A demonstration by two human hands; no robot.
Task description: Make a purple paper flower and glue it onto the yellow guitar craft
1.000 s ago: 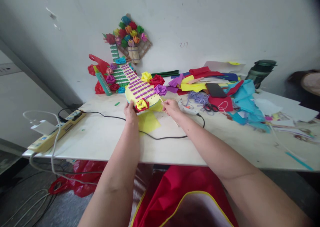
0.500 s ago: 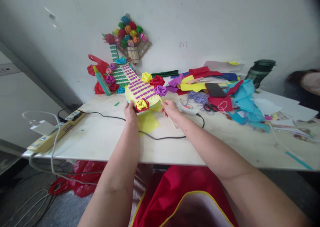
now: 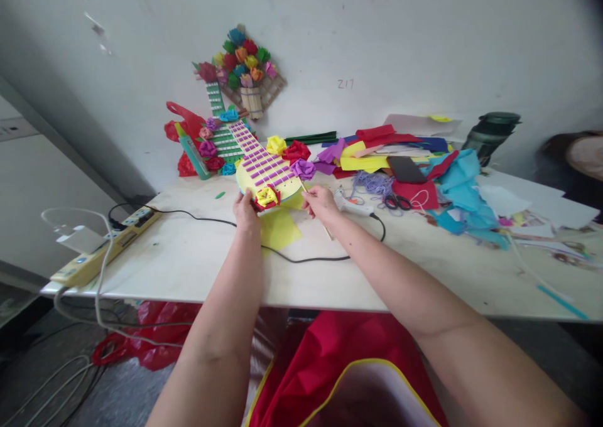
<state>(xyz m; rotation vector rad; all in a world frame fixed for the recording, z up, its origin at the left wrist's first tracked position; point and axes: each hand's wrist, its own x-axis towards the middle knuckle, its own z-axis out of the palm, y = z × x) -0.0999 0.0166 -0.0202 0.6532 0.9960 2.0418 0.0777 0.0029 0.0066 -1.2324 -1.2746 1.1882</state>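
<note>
My left hand [image 3: 245,211] grips the lower left edge of a yellow craft guitar [image 3: 264,171] with purple strips across it. Paper flowers sit along its edge: a yellow-and-red one [image 3: 267,196] by my left fingers, a purple one [image 3: 304,169], a red one [image 3: 296,151] and a yellow one [image 3: 276,144]. In my closed right hand [image 3: 320,202] is a thin wooden stick [image 3: 328,233], its upper tip close to the purple flower; I cannot tell whether they touch. A yellow paper sheet [image 3: 281,229] lies under the guitar.
Behind my right hand lies a glue gun [image 3: 353,206] whose black cord [image 3: 311,259] crosses the table. Scissors [image 3: 397,202], a phone [image 3: 406,169] and coloured paper [image 3: 372,162] are to the right. A power strip [image 3: 106,251] and a glue bottle [image 3: 193,152] stand left.
</note>
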